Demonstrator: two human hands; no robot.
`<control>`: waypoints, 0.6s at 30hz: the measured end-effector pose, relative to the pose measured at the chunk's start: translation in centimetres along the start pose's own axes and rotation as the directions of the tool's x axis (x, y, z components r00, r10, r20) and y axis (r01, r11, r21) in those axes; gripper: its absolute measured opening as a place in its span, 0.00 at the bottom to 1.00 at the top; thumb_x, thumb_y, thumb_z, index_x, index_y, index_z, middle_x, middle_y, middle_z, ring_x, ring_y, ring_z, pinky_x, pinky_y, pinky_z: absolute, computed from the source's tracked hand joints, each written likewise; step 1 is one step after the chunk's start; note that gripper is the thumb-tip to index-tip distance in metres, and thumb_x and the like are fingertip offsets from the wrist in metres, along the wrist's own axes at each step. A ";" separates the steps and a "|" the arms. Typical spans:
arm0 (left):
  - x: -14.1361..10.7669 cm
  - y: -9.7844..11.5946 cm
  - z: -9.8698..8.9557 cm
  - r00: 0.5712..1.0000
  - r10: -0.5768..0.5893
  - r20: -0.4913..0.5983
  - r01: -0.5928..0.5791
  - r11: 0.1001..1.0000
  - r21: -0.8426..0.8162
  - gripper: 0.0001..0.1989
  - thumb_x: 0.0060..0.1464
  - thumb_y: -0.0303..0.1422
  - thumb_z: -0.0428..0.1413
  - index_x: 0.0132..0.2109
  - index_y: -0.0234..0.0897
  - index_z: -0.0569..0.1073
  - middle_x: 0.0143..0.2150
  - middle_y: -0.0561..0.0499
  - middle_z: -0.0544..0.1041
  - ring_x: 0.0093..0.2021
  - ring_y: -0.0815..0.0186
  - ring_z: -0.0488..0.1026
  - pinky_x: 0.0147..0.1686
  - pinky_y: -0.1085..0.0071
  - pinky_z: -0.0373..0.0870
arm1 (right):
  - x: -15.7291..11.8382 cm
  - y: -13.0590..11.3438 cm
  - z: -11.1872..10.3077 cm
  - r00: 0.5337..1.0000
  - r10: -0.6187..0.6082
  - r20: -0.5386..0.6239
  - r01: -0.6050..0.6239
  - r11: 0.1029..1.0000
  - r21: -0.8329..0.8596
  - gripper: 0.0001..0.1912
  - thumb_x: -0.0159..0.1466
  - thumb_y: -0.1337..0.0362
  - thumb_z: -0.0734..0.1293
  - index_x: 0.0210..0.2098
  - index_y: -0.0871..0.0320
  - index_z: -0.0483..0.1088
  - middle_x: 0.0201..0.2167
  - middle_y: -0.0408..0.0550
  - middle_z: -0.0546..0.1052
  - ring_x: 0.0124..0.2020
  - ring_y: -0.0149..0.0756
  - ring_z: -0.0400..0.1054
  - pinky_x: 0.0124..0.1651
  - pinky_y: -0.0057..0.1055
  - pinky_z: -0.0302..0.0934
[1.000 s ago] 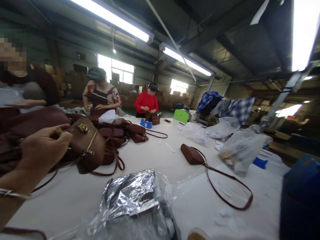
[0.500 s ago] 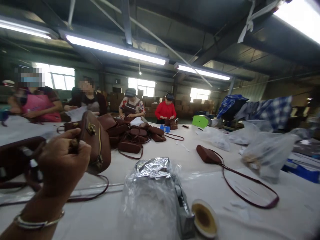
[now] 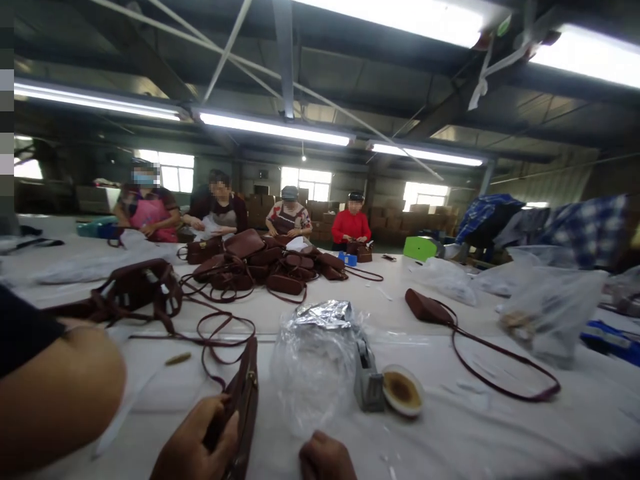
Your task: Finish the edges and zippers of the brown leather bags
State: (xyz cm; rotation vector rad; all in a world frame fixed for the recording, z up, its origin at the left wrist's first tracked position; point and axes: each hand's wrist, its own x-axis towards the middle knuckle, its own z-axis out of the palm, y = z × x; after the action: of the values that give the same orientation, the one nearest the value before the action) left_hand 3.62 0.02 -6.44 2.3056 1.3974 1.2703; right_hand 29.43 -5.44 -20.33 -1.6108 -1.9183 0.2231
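Note:
My left hand (image 3: 197, 440) is closed on a brown leather handbag (image 3: 245, 407) at the bottom of the view. The bag stands on edge, with gold-coloured hardware on its side. Its thin strap (image 3: 220, 360) loops back over the table. My right hand (image 3: 327, 459) is curled low in the view, just right of the bag and apart from it; the lower edge cuts it off, and what its fingers hold, if anything, is hidden. In front of my hands lies a crumpled clear plastic bag (image 3: 315, 367) with silvery film on top.
Beside the plastic stand a grey tape dispenser (image 3: 369, 383) and a round roll of tape (image 3: 401, 390). Several brown bags (image 3: 265, 263) are heaped farther back. Another bag (image 3: 427, 308) lies right, its strap looped. Co-workers stand across the white table (image 3: 450, 427).
My left hand has brought the handbag down from the raised position at left to the table in front of me. My right hand has come into view. The camera has turned left.

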 end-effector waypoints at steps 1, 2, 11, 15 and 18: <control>-0.6 0.1 -0.5 0.998 -0.054 0.031 0.054 0.998 -0.008 0.11 0.58 0.43 0.52 0.42 0.43 0.69 0.37 0.52 0.78 0.36 0.66 0.77 0.36 0.74 0.73 | 0.0 -0.1 0.0 1.000 -0.012 -0.009 0.011 1.000 -0.022 0.08 0.57 0.75 0.65 0.27 0.56 0.71 0.28 0.44 0.74 0.31 0.31 0.69 0.32 0.25 0.57; -1.0 0.2 -1.2 0.994 -0.084 0.076 0.084 0.996 -0.001 0.13 0.58 0.46 0.52 0.43 0.43 0.70 0.40 0.52 0.78 0.39 0.65 0.77 0.38 0.73 0.72 | -0.1 -0.3 -0.1 1.000 -0.025 -0.019 0.024 0.999 -0.043 0.09 0.56 0.76 0.64 0.27 0.57 0.70 0.28 0.44 0.74 0.30 0.31 0.69 0.32 0.25 0.56; -2.4 -1.3 -4.7 0.916 -0.133 0.379 0.089 0.988 0.129 0.19 0.53 0.46 0.57 0.47 0.41 0.71 0.44 0.48 0.78 0.45 0.58 0.75 0.48 0.63 0.69 | -0.6 -2.2 -2.0 0.997 -0.069 -0.029 0.066 0.994 -0.092 0.10 0.62 0.72 0.59 0.26 0.58 0.67 0.27 0.45 0.71 0.31 0.31 0.67 0.34 0.26 0.52; -2.9 -1.7 -4.1 0.924 -0.160 0.347 0.147 0.987 0.065 0.21 0.52 0.48 0.57 0.49 0.40 0.71 0.45 0.48 0.78 0.44 0.59 0.76 0.46 0.65 0.70 | -0.6 -2.2 -1.8 0.997 -0.073 -0.025 0.070 0.993 -0.090 0.10 0.62 0.71 0.59 0.26 0.58 0.67 0.26 0.44 0.70 0.30 0.31 0.67 0.34 0.26 0.52; -3.1 -2.4 -3.8 0.945 -0.102 0.312 0.101 0.995 0.019 0.18 0.55 0.46 0.56 0.47 0.40 0.72 0.43 0.47 0.78 0.42 0.60 0.76 0.44 0.66 0.71 | -0.6 -1.9 -1.6 0.997 -0.076 -0.021 0.074 0.994 -0.080 0.10 0.62 0.71 0.59 0.27 0.58 0.68 0.27 0.44 0.70 0.31 0.31 0.67 0.35 0.26 0.53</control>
State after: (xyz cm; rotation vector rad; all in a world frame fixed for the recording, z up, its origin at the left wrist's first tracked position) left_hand -1.36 -2.20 -7.09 2.2777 1.3842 0.8282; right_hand 28.78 -6.89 -18.35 -1.5812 -1.9875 0.0979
